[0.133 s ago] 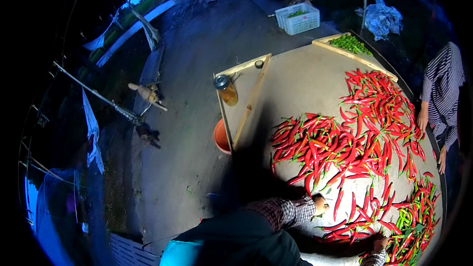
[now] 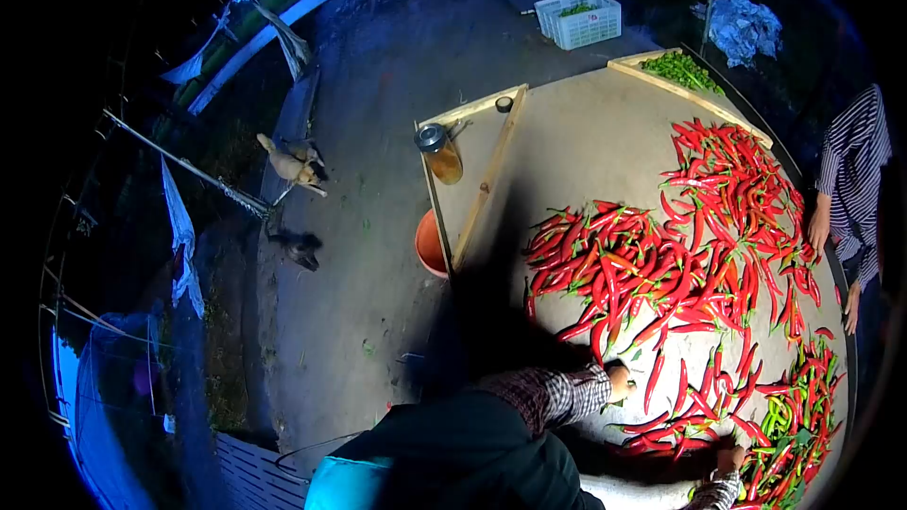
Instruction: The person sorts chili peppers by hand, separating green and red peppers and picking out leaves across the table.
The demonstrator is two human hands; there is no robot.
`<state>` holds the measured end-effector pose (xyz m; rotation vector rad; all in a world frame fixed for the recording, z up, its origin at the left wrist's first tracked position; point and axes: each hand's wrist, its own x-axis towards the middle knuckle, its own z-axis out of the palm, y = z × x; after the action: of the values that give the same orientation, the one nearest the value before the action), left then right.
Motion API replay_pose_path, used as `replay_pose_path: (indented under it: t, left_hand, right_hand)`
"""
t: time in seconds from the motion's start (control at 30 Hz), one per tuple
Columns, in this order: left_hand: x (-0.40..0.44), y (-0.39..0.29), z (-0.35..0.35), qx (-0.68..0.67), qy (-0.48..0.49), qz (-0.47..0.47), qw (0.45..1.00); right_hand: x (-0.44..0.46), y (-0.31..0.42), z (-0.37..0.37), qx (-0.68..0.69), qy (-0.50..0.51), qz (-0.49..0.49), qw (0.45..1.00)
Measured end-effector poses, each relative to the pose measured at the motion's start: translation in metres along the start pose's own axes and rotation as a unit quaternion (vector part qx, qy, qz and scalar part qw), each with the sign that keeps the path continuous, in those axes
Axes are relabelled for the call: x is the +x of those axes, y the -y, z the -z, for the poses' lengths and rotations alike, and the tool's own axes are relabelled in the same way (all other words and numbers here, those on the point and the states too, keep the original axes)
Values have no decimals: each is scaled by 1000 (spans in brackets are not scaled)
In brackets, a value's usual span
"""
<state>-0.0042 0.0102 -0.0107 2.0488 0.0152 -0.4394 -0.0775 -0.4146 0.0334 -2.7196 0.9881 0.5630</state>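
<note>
My left hand (image 2: 619,383), in a checked sleeve, is at the near edge of the red chili peppers (image 2: 652,274) spread over a pale tabletop (image 2: 567,146). Its fingers look curled, and anything inside them is hidden. Lower right, my right hand (image 2: 730,459) reaches in among more red peppers (image 2: 675,430), beside a mixed heap of red and green peppers (image 2: 794,416). The right fingers are bent down and partly in shadow, so what they hold cannot be made out.
A wooden-edged corner holds a lidded jar (image 2: 439,153); an orange bucket (image 2: 432,244) stands below. Green peppers (image 2: 682,71) fill the far corner. A white crate (image 2: 578,21) and a dog (image 2: 293,162) are on the ground. Another person's striped sleeve (image 2: 836,146) is at right.
The view has shifted slightly, moving the scene up and a little right. The dog's pose differs a little. Both my hands stay at nearly the same places by the peppers.
</note>
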Motion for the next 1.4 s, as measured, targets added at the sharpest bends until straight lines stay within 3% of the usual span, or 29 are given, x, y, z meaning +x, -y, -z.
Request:
replay_pose_path:
  t: [0.1, 0.13, 0.23, 0.3, 0.33, 0.4, 0.43, 0.47, 0.5, 0.57, 0.6, 0.63, 0.67, 0.7, 0.73, 0.8, 0.83, 0.9, 0.97, 1.1, 1.3, 1.37, 1.4]
  left_hand:
    - [-2, -10, -3, -12, -1, 10, 1000]
    - [-4, -22, 8, -23, 9, 1, 1000]
    - [1, -4, -8, -42, -1, -6, 999]
    - [1, -13, 2, 14, 51, 33, 998]
    - [9, 15, -18, 1, 23, -17, 1000]
    - [-6, 3, -16, -25, 42, 1, 999]
    - [-11, -2, -15, -45, 59, 9, 997]
    - [-12, -4, -8, -70, 74, 21, 995]
    - [-11, -7, -2, -96, 92, 34, 991]
    - [6, -22, 19, -114, 126, 49, 984]
    - [9, -39, 34, -89, 155, 56, 982]
    - [4, -48, 44, -69, 183, 72, 978]
    - [3, -37, 43, -24, 170, 39, 984]
    - [0, -33, 41, 16, 155, 5, 988]
    - [-5, -29, 37, -74, 153, 74, 983]
    - [6, -12, 28, -17, 129, 18, 991]
    - [9, -5, 28, -8, 112, -5, 994]
    - [5, -13, 34, 29, 124, 9, 992]
    - [0, -17, 32, 23, 118, 21, 993]
    - [-3, -23, 34, 30, 130, 25, 991]
    - [0, -8, 26, 37, 120, 7, 992]
    - [0, -12, 28, 43, 122, 16, 991]
    - [-2, -16, 28, 51, 105, -16, 993]
  right_hand:
    - [-22, 52, 23, -2, -47, -18, 999]
    - [-25, 62, 21, 21, -73, 18, 997]
    - [-3, 77, -17, 227, -6, 61, 972]
    - [-18, 104, -17, 418, 116, 114, 894]
    - [-42, 133, -7, 468, 99, 152, 865]
    - [-80, 175, 5, 560, 94, 176, 804]
    - [-85, 193, -5, 625, 85, 234, 740]
    - [-79, 194, -9, 518, 152, 147, 829]
    - [-100, 216, 5, 528, 135, 110, 831]
    - [-88, 252, -6, 603, 20, 212, 769]
    - [-84, 273, -6, 623, 24, 190, 758]
    - [-93, 279, 2, 553, 20, 155, 818]
    - [-105, 282, 12, 531, 20, 135, 837]
    - [-107, 280, 4, 589, 46, 153, 792]
    - [-106, 270, 1, 582, 64, 176, 791]
    - [-95, 252, 15, 559, 88, 205, 799]
    - [-71, 243, -7, 595, -3, 211, 775]
    - [-43, 209, -4, 447, -250, 129, 849]
    - [-31, 178, 13, 385, -265, 15, 884]
    - [-27, 164, 43, 263, -214, -105, 935]
    - [5, 186, 30, 233, -156, -23, 960]
    - [3, 205, 23, 254, -146, 34, 956]
    - [0, 217, 22, 344, -95, 53, 933]
